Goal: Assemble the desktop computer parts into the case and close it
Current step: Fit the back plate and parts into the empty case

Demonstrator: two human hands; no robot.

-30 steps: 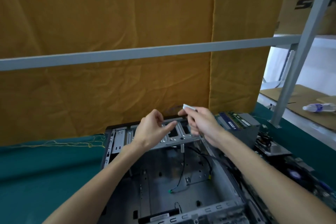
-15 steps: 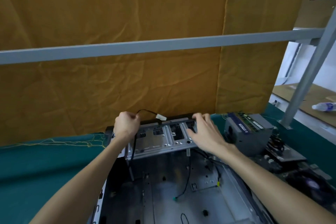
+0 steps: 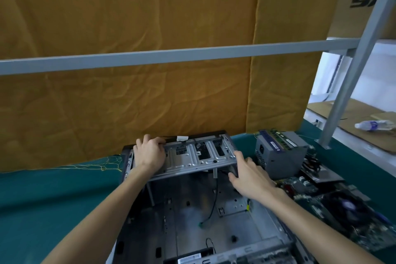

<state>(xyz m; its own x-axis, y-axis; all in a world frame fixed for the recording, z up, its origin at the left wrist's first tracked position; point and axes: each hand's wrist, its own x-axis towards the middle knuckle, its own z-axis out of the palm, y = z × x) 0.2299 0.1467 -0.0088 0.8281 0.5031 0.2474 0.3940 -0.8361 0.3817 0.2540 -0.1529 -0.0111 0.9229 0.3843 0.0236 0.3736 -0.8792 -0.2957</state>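
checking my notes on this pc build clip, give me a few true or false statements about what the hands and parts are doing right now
1. Both hands are on the metal drive cage at the far end of the case. True: the left hand grips its left end and the right hand holds its right end.
2. The motherboard is already mounted inside the case. False: the motherboard lies on the green table to the right of the case.
3. The power supply stands outside the case. True.
4. The water bottle stands upright. False: the water bottle lies on its side on cardboard.
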